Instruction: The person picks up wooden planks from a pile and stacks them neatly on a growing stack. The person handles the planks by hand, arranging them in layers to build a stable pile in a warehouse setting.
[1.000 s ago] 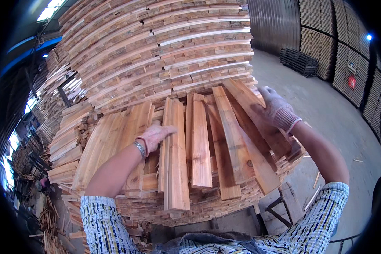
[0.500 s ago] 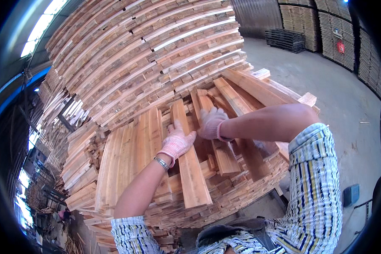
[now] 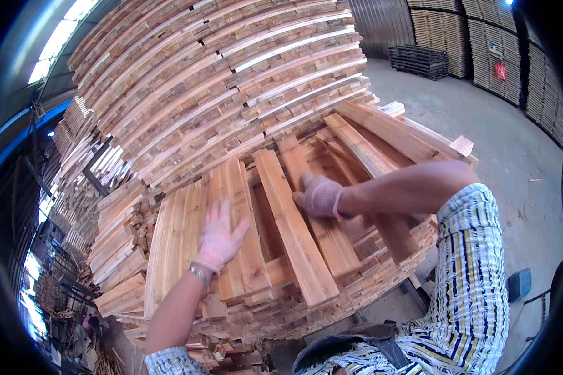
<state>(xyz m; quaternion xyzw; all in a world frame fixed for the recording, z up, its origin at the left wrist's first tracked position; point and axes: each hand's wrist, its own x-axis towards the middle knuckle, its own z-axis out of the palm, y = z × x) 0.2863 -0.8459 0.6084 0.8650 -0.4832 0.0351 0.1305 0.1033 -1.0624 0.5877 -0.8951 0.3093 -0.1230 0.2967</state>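
Note:
My left hand [image 3: 221, 234], in a pale pink knit glove, is open with its fingers spread over a row of light wooden boards [image 3: 175, 250] laid side by side. It is slightly blurred. My right hand [image 3: 324, 197], gloved alike, is closed over a wooden board [image 3: 333, 247] right of the middle, thumb toward its left edge; some of its fingers are blurred. Between my hands a loose board [image 3: 294, 231] lies at a slant, with gaps on both sides. Farther right, more boards [image 3: 360, 147] lie askew over the layer below.
A tall stack of layered timber [image 3: 231, 81] rises behind the boards. Bundled timber [image 3: 441, 37] and a low pile of dark slatted pieces [image 3: 418, 61] stand at the far right. Concrete floor [image 3: 513, 181] runs along the right, with a blue-grey box [image 3: 519, 286] on it.
My left hand has left the middle board and moved left over the row. That board has shifted right. My right hand has moved slightly right and nearer, and the board under it has come nearer.

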